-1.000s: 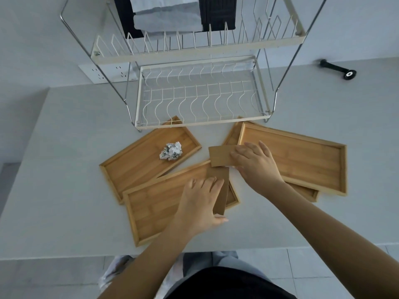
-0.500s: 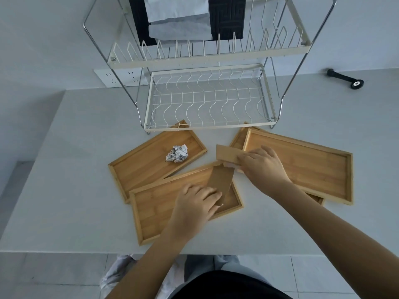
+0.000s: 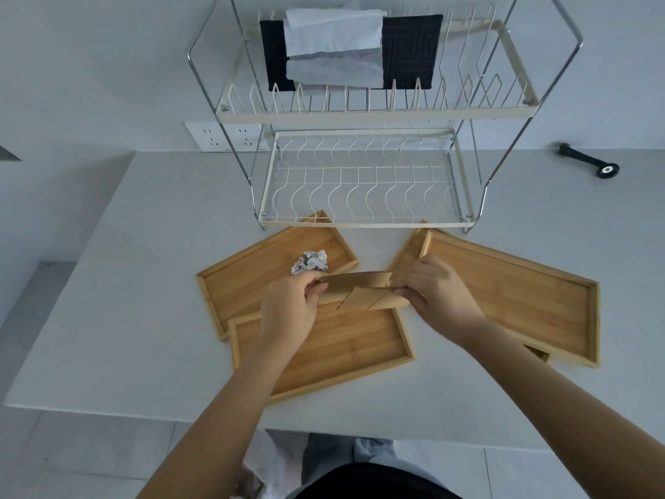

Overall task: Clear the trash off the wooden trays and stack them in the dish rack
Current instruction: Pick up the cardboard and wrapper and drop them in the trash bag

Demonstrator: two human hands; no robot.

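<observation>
1. crumpled paper ball (image 3: 309,261) sits in the back-left tray (image 3: 252,279), just past the left hand (image 3: 288,311). the front tray (image 3: 345,347) lies under both hands, overlapping that one.
2. right of the right hand (image 3: 437,291), two more trays (image 3: 514,300) lie stacked, and the dish rack (image 3: 363,174) stands beyond everything with its lower tier bare. cloths (image 3: 334,52) hang up top.
3. black tool (image 3: 590,164) lies far right on the worktop (image 3: 144,282).
4. both hands pinch the cardboard strips (image 3: 360,289), one end each.
5. half a second ago the strips lay flat on the trays, now they're lifted together between the hands.
</observation>
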